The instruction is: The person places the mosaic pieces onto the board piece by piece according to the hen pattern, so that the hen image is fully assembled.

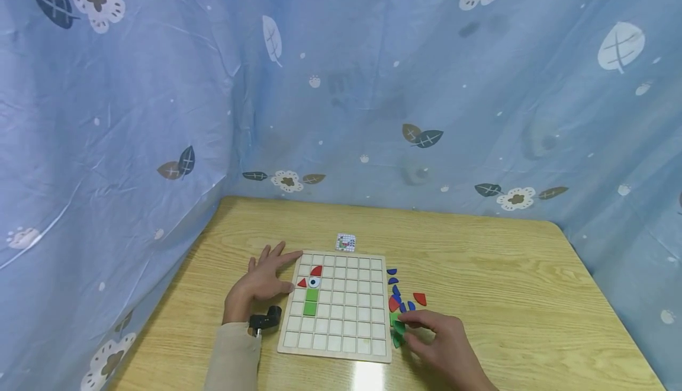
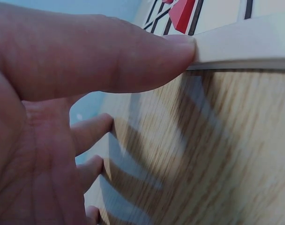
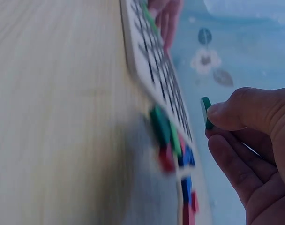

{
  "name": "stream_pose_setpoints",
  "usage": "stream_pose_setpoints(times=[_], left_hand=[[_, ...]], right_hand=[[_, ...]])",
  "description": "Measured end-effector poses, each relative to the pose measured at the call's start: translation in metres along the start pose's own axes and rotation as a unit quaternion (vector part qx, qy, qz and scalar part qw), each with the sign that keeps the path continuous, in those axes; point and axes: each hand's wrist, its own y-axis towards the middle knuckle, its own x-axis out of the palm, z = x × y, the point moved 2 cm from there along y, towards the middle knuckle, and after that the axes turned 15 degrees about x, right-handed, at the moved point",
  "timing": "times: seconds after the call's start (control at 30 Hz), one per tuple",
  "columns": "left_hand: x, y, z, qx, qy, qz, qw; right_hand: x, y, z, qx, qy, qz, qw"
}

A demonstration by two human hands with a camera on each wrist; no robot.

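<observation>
A pale wooden grid board (image 1: pixel 346 303) lies on the table. Along its left edge my left hand (image 1: pixel 266 278) rests with fingers spread, its thumb (image 2: pixel 133 56) pressed against the rim. Between thumb and fingertips, my right hand (image 1: pixel 444 343) pinches a small green piece (image 3: pixel 206 113) beside the board's lower right edge. In the grid's left part sit a red quarter-round piece (image 1: pixel 317 271), a red triangle (image 1: pixel 302 283), a white tile with a dark dot (image 1: pixel 314 282) and two green squares (image 1: pixel 311 308).
Loose pieces lie along the board's right side: several blue pieces (image 1: pixel 392 281), a red quarter-round piece (image 1: pixel 420 299) and some green ones. A small picture card (image 1: pixel 346 242) lies beyond the board's far edge. A blue patterned curtain (image 1: pixel 373 112) surrounds the wooden table (image 1: pixel 495 272).
</observation>
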Motion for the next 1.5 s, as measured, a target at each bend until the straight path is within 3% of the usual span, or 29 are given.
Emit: stream_pose_setpoints(times=[0.43,0.87,1.13,1.5], left_hand=[[0.001,0.003,-0.002,0.006,0.004,-0.002,1.0],[0.001,0.001,-0.002,0.005,0.003,-0.001,1.0],[0.0,0.002,-0.003,0.005,0.005,0.0,1.0],[-0.001,0.002,-0.003,0.005,0.005,-0.001,1.0]], right_hand=[[0.057,0.031,-0.042,-0.004,0.071,-0.1,0.992],[0.107,0.054,-0.071,-0.011,0.06,-0.193,0.979],[0.126,0.053,-0.08,-0.045,0.03,-0.186,0.981],[0.136,0.05,-0.088,-0.036,-0.054,-0.173,0.983]])
